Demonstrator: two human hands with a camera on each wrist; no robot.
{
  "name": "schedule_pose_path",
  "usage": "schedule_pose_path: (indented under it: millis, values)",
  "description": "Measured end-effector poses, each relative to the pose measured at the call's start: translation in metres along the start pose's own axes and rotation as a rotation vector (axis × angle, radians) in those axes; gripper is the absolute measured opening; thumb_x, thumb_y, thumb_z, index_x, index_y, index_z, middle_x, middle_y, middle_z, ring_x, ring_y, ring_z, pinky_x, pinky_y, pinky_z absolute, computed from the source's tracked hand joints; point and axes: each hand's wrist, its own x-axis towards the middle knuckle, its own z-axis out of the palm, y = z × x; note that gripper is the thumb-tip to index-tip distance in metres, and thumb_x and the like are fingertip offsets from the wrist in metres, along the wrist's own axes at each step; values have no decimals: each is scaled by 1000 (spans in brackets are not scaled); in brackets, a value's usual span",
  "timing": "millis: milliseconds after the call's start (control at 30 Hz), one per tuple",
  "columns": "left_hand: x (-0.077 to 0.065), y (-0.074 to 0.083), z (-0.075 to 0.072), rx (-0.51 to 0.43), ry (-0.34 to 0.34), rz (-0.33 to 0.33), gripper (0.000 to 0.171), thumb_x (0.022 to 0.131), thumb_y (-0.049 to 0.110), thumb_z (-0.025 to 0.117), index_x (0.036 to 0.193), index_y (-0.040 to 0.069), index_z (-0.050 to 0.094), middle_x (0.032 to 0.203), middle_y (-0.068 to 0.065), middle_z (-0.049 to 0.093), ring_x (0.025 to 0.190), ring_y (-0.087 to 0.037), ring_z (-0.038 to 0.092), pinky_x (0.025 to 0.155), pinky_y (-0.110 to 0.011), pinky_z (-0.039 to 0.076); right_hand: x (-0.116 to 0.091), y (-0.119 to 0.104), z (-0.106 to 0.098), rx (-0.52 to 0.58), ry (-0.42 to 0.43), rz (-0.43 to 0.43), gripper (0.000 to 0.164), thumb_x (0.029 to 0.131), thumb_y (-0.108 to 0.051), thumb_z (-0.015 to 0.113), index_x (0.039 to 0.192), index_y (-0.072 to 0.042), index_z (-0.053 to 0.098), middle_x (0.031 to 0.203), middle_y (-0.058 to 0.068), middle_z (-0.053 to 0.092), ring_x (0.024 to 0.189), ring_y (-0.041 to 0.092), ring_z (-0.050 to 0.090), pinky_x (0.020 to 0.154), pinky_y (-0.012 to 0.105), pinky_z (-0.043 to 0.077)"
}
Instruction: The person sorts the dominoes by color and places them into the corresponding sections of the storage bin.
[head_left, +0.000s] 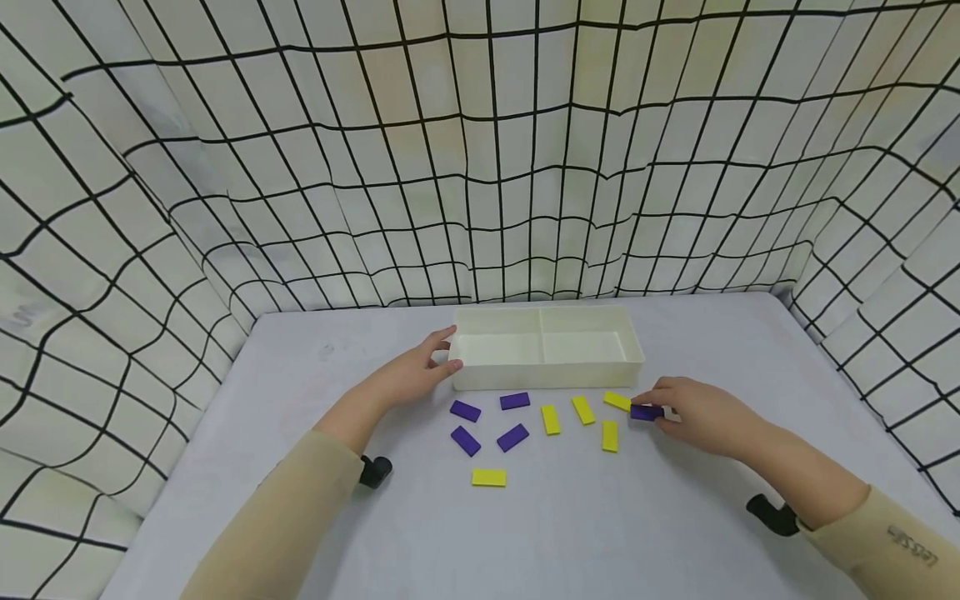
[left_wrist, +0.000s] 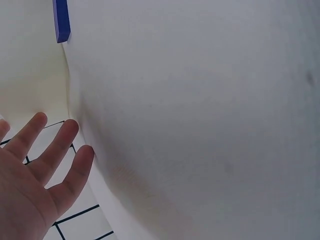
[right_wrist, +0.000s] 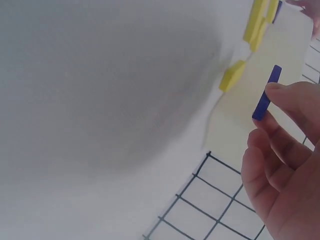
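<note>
Between thumb and fingers my right hand (head_left: 708, 415) pinches a purple rectangular block (head_left: 647, 412), just right of a yellow block (head_left: 617, 402). The right wrist view shows the same purple block (right_wrist: 267, 93) gripped near its middle and raised off the cloth. My left hand (head_left: 414, 371) is at the left end of a white two-compartment box (head_left: 495, 377), thumb and fingertips right at its wall. In the left wrist view the fingers of the left hand (left_wrist: 40, 175) are spread and fairly straight. Both compartments of the box show bare floors.
In front of the box lie several purple blocks (head_left: 466, 411) on the left and several yellow blocks (head_left: 551, 420) on the right. One yellow block (head_left: 489, 477) lies nearer me. White cloth (head_left: 570, 533) covers the table; black netting (head_left: 495, 167) over white walls surrounds it.
</note>
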Motion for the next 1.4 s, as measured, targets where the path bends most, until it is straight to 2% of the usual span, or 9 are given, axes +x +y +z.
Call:
schedule_pose_path:
  millis: [400, 633, 900, 1167, 1400]
  values:
    - [-2, 3, -1, 14, -1, -15, 74, 100, 55, 47, 159, 31, 10, 160, -7, 31, 141, -36, 37, 113, -61, 24, 13, 0, -19, 75, 36, 27, 36, 88, -13, 74, 123, -19, 70, 107, -4, 65, 87, 16, 59, 75, 34, 55]
    - [-3, 4, 3, 8, 29, -4, 63, 104, 50, 40, 159, 30, 15, 159, -8, 33, 144, -37, 30, 114, -61, 22, 30, -8, -27, 96, 31, -4, 37, 89, -12, 73, 125, -19, 69, 111, -2, 65, 90, 17, 59, 74, 33, 54]
    - [0, 2, 6, -27, 42, 14, 63, 106, 43, 41, 158, 26, 11, 158, -12, 32, 141, -38, 37, 112, -61, 27, 60, -16, -35, 211, 0, 0, 39, 92, -12, 71, 129, -23, 68, 109, -5, 62, 90, 17, 57, 71, 28, 51]
    - [-1, 2, 4, -81, 10, 22, 68, 106, 43, 40, 160, 32, 1, 158, -13, 31, 145, -39, 27, 113, -64, 21, 92, -32, -37, 217, -7, -58, 37, 92, -14, 70, 128, -24, 69, 110, -6, 62, 93, 17, 56, 72, 29, 50]
    - [0, -1, 4, -114, -6, 25, 70, 104, 47, 43, 160, 34, 3, 157, -13, 31, 141, -41, 34, 111, -63, 26, 119, -47, -42, 249, -46, -103, 35, 93, -14, 70, 127, -22, 70, 105, -5, 62, 92, 17, 56, 71, 28, 50]
